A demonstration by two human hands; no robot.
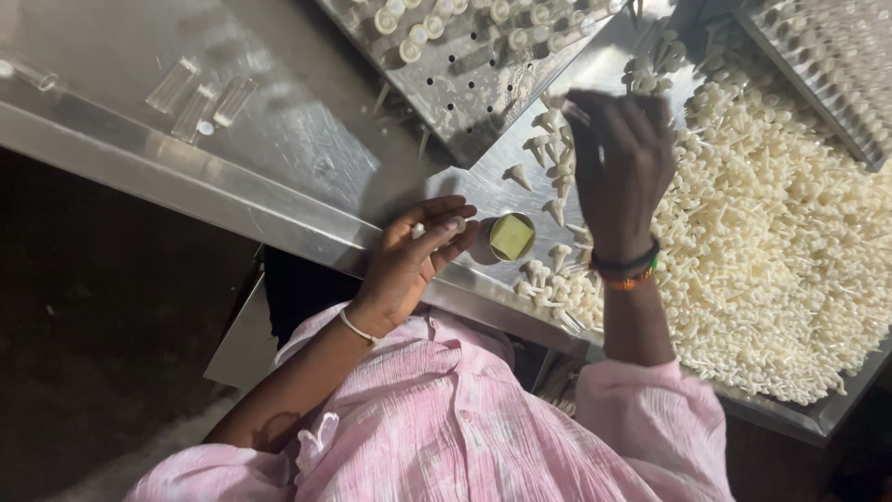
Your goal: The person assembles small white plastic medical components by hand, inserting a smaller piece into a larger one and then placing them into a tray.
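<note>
The left hand (416, 246) rests at the edge of the steel table (279, 158), fingers curled around a small white plug (457, 223) held at the fingertips, just beside a small round tin (509, 237) with a yellow pad inside. The right hand (621, 163) is raised above the heap of white plugs (780, 251), fingers bunched narrow; whether it holds a piece cannot be determined

Right hand (621, 172) motion-blurred at fingertips; what it grips can't be made out. Left hand (415, 249) curls over a small white piece, mostly hidden. Perforated tray (483, 88) cut off by top edge. Second tray (832, 56) cropped at the corner, contents too small to tell
</note>
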